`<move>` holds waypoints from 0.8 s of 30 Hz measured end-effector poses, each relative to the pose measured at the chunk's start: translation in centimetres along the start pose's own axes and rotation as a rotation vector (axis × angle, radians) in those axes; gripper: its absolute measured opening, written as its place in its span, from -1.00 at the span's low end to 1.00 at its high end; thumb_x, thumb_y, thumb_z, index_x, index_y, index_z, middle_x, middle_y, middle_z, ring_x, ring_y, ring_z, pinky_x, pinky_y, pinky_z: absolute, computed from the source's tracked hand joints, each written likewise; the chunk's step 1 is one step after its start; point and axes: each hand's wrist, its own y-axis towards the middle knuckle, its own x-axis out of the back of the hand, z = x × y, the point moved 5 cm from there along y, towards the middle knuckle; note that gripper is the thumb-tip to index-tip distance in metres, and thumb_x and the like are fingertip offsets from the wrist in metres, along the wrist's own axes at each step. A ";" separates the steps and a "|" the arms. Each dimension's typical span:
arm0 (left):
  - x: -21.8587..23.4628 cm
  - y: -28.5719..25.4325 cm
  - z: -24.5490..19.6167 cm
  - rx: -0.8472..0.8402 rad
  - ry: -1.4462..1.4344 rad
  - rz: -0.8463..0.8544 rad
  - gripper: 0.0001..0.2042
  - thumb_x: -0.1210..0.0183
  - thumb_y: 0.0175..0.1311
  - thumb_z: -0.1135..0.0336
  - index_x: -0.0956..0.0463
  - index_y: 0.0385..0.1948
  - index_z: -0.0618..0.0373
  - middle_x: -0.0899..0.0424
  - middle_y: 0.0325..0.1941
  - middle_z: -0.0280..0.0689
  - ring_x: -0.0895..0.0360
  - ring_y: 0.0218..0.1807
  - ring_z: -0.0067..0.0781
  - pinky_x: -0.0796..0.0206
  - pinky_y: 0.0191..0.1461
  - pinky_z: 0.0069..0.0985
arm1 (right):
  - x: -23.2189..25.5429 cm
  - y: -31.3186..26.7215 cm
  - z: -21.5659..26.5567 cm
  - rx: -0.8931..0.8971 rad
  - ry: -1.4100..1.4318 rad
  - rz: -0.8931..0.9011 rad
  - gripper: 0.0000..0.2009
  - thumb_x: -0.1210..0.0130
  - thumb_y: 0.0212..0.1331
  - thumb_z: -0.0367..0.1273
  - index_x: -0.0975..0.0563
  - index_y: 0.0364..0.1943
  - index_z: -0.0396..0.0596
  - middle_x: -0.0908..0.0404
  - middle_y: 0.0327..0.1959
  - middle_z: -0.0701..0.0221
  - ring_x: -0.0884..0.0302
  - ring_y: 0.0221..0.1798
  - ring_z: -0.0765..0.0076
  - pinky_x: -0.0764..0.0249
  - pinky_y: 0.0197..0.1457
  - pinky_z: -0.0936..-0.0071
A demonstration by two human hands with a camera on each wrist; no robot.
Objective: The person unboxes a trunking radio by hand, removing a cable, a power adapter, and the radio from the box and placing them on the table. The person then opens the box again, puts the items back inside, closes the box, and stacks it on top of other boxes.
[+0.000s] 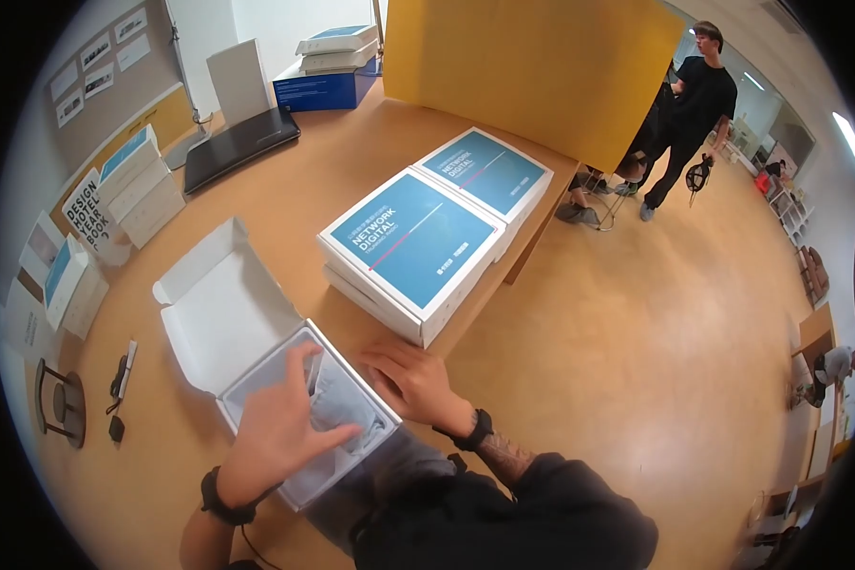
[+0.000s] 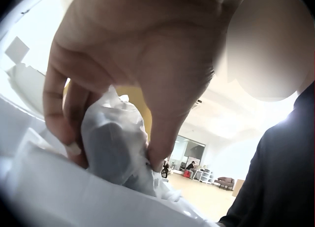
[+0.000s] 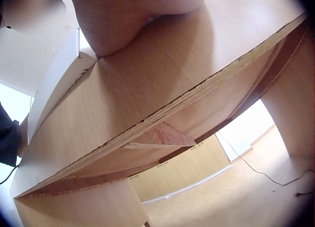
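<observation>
An open white cardboard box [image 1: 394, 423] stands before me on the table, its lid [image 1: 223, 294] folded back to the far left. Inside it lies a grey thing wrapped in clear plastic [image 1: 337, 399]; its kind is hidden by the wrapping. My left hand [image 1: 280, 418] reaches into the box, thumb and fingers on either side of the wrapped thing. In the left wrist view the left hand [image 2: 128, 54] holds the bulging plastic wrapping [image 2: 113, 143] between thumb and fingertips. Beside the box's right wall, my right hand [image 1: 418, 385] rests on the table with loosely bent fingers.
Blue-and-white boxes [image 1: 413, 237] are stacked by the table's right edge. A closed black laptop [image 1: 242, 150], a cable with adapter [image 1: 117, 429] and a dark stand [image 1: 62, 404] lie to the left. A yellow panel [image 1: 532, 76] rises behind; a person [image 1: 698, 104] stands beyond it.
</observation>
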 end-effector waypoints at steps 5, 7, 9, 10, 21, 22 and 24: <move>0.4 -0.7 -0.1 -0.005 -0.106 -0.088 -0.07 -0.50 0.01 -0.02 -0.14 0.36 0.18 -0.65 -0.25 0.05 -0.65 -0.19 0.19 -0.47 -0.16 -0.12 | 0.0 0.1 0.1 0.000 -0.003 0.004 -0.77 -0.20 0.11 -0.48 -0.65 -0.12 -0.14 -0.70 -0.12 0.27 -0.69 -0.13 0.12 -0.62 -0.13 0.29; 0.4 -0.8 -0.2 -0.036 -0.091 -0.103 -0.15 -0.50 0.00 0.01 -0.25 0.29 0.20 -0.66 -0.25 0.03 -0.65 -0.19 0.17 -0.48 -0.15 -0.14 | 0.0 0.1 0.1 0.001 -0.006 0.004 -0.77 -0.19 0.12 -0.48 -0.65 -0.12 -0.14 -0.71 -0.12 0.27 -0.69 -0.12 0.12 -0.62 -0.13 0.28; 0.5 -0.8 -0.6 -0.072 -0.075 -0.119 -0.23 -0.51 -0.01 0.03 -0.36 0.21 0.22 -0.67 -0.25 0.01 -0.66 -0.19 0.14 -0.48 -0.14 -0.17 | 0.1 0.1 0.1 0.005 -0.004 0.001 -0.77 -0.20 0.12 -0.48 -0.65 -0.12 -0.14 -0.71 -0.12 0.27 -0.70 -0.11 0.12 -0.63 -0.12 0.28; 0.6 -0.8 -0.7 -0.079 -0.100 -0.121 -0.31 -0.50 -0.01 0.05 -0.44 0.12 0.25 -0.68 -0.24 -0.01 -0.66 -0.18 0.11 -0.49 -0.12 -0.20 | 0.1 0.1 0.1 0.008 -0.002 -0.003 -0.77 -0.20 0.12 -0.48 -0.65 -0.11 -0.14 -0.71 -0.11 0.27 -0.70 -0.11 0.12 -0.63 -0.12 0.29; 5.5 -5.3 -2.2 -0.100 -0.226 -0.341 -0.37 -0.55 -0.14 0.31 -0.52 0.05 0.31 -0.70 -0.16 -0.09 -0.70 -0.08 -0.20 -0.50 -0.01 -0.37 | 0.1 0.2 0.1 -0.009 0.011 0.008 -0.78 -0.20 0.13 -0.47 -0.66 -0.12 -0.11 -0.72 -0.12 0.27 -0.70 -0.09 0.09 -0.63 -0.08 0.27; 6.4 -6.5 -2.1 -0.072 -0.256 -0.433 -0.34 -0.54 -0.14 0.34 -0.50 0.10 0.32 -0.69 -0.10 -0.10 -0.68 -0.01 -0.23 -0.48 0.07 -0.37 | 0.1 0.2 0.1 -0.010 0.006 0.004 -0.79 -0.20 0.13 -0.48 -0.66 -0.13 -0.11 -0.72 -0.12 0.26 -0.70 -0.08 0.09 -0.63 -0.07 0.25; 7.3 -9.7 -0.6 -0.072 -0.171 -0.654 -0.23 -0.51 -0.12 0.41 -0.39 0.25 0.36 -0.64 0.09 -0.08 -0.62 0.14 -0.27 -0.42 0.26 -0.35 | 0.0 0.1 -0.2 -0.013 0.022 0.027 -0.79 -0.20 0.13 -0.49 -0.67 -0.13 -0.11 -0.72 -0.11 0.25 -0.70 -0.08 0.06 -0.63 -0.05 0.23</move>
